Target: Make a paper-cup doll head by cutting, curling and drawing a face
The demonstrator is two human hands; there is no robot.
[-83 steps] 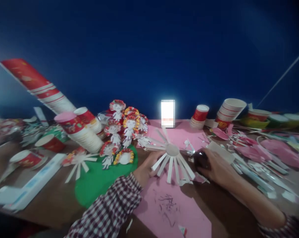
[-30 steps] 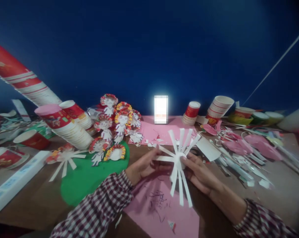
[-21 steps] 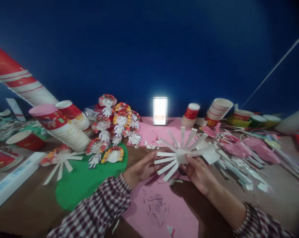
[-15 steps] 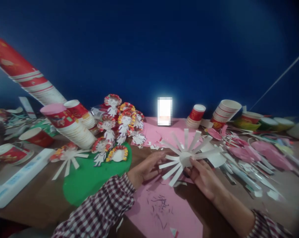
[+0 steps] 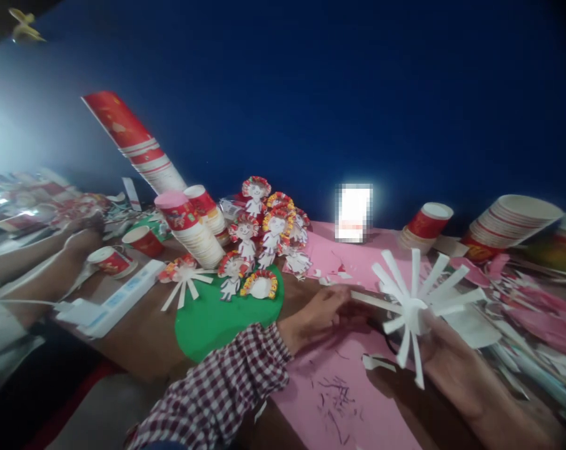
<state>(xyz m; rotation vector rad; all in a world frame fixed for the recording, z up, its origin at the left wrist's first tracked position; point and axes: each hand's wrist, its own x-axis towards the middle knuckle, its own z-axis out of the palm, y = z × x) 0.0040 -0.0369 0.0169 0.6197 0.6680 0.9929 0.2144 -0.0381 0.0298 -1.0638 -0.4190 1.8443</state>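
Observation:
A white paper piece (image 5: 412,306), cut into long strips around a round centre, is held up at the right by my right hand (image 5: 445,350), whose fingers are closed at its centre. My left hand (image 5: 327,312) has its fingers together at the end of one strip on the left side. Below both hands lies a pink sheet (image 5: 358,387) with dark marks and small dark bits. A green sheet (image 5: 217,319) is left of my left hand, bearing paper figures with curled red and yellow rims (image 5: 259,286).
Stacked red and white cups (image 5: 193,231) stand at the left, and more cups (image 5: 512,225) at the right. A white power strip (image 5: 119,300) lies at the left front. Another person's arms (image 5: 44,275) reach in at far left. Pink scraps (image 5: 540,306) lie at right.
The view has swung left, bringing another person's arms into sight. The strip-cut paper is turned and tilted in my right hand. My left fingers have come to one strip's end.

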